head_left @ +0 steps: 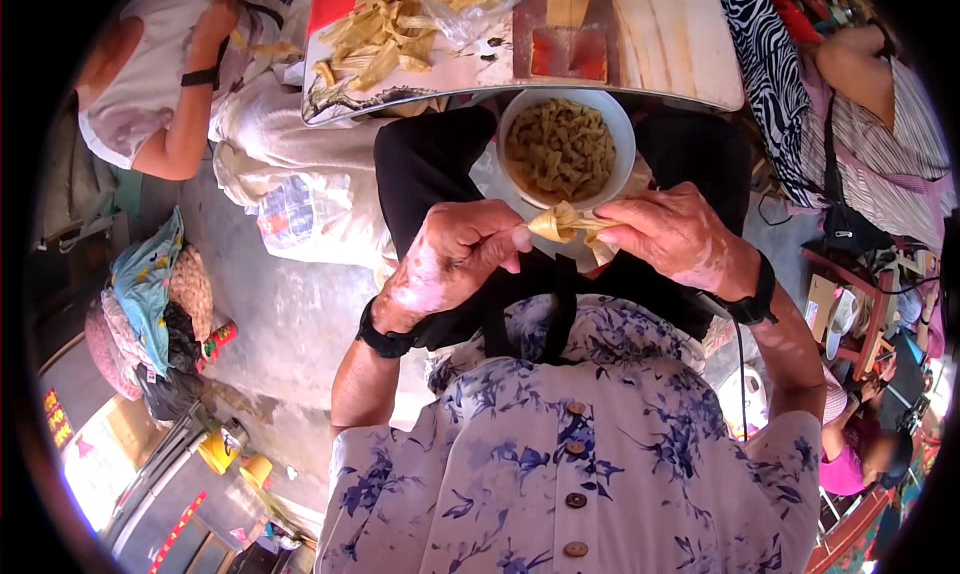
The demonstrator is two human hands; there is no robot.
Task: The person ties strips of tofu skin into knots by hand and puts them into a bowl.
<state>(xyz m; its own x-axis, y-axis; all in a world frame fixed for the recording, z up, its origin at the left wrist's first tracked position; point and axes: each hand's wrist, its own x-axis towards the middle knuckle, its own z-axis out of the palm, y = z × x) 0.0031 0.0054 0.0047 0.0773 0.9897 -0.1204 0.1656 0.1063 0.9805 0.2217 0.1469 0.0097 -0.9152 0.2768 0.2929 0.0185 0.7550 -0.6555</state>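
A pale yellow, flat, leathery strip (pixel 560 223) is stretched between my hands, folded into a knot-like lump at its middle. My left hand (pixel 463 246) pinches one end between thumb and fingers. The other end is gripped by my right hand (pixel 678 236), its fingers closed, with a loose tail hanging below. Just beyond my hands, between my knees, a white bowl (pixel 627 139) holds many small knotted yellow-brown pieces (pixel 562 146). What the strip is made of I cannot tell.
A table (pixel 672 44) at the far side carries a heap of long yellow strips (pixel 380 39) and a clear plastic bag (pixel 478 4). A person (pixel 170 84) sits at the left, another (pixel 870 114) at the right. Bundled bags (pixel 150 294) lie on the floor at left.
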